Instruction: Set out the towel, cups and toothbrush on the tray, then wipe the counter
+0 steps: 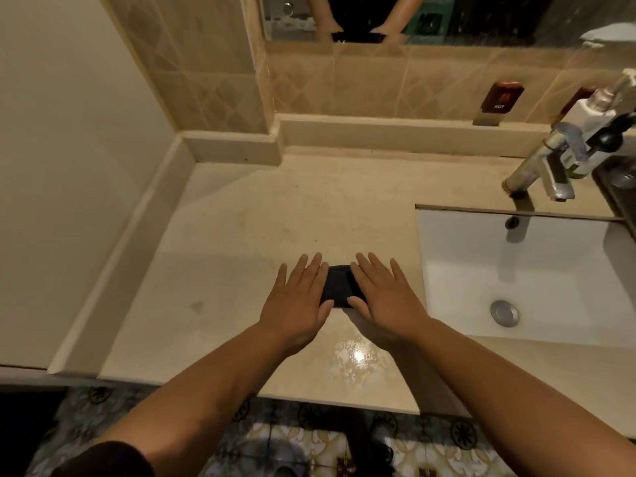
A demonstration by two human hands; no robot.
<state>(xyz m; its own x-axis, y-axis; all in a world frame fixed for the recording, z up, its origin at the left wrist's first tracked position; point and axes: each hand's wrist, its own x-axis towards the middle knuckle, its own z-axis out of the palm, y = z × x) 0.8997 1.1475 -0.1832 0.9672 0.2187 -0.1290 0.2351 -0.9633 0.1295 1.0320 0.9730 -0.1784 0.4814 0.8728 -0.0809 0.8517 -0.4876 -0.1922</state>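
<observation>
A small dark folded cloth [340,285] lies flat on the beige stone counter [241,235], near its front middle. My left hand [299,301] rests palm down on the cloth's left part, fingers spread and flat. My right hand [383,297] presses palm down on its right part, thumb over the cloth's near edge. Most of the cloth is hidden under both hands. No tray, cups or toothbrush show in the view.
A white sink basin [523,270] with a metal drain sits to the right. A chrome faucet [547,166] and a pump bottle [592,115] stand at the back right. A raised ledge [234,149] and tiled wall bound the back; a mirror hangs above. A wet shine marks the counter's front edge.
</observation>
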